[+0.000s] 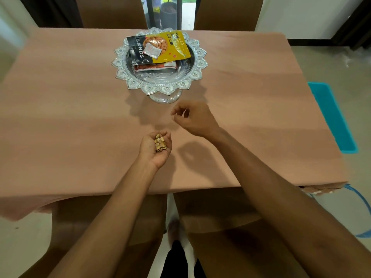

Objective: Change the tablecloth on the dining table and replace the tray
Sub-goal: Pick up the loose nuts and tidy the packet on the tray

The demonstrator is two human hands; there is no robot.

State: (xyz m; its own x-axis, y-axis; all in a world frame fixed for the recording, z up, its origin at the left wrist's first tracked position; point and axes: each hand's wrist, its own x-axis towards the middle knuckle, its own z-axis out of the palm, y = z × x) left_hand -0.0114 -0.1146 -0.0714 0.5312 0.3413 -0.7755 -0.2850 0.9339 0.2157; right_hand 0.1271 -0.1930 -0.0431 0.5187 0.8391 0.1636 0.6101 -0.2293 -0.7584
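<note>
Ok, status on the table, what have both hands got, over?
Left hand cupped, holding pistachio shells. Right hand fingers pinched above the tablecloth, contents too small to tell. Silver pedestal tray with snack packets on the cloth, in the way.

A yellow snack packet [170, 47] hides most of the black almond bag [137, 52] and a red packet [154, 67] on the pedestal tray [158, 85]. Motion blur smears the right hand [192, 119], fingertip contents indiscernible.

A plain peach-tan tablecloth [80, 109] carries a silver tray [197, 63] with a petal-patterned rim, holding a yellow-and-black almond packet [172, 47], beside a turquoise bin [331, 115] on the floor.
</note>
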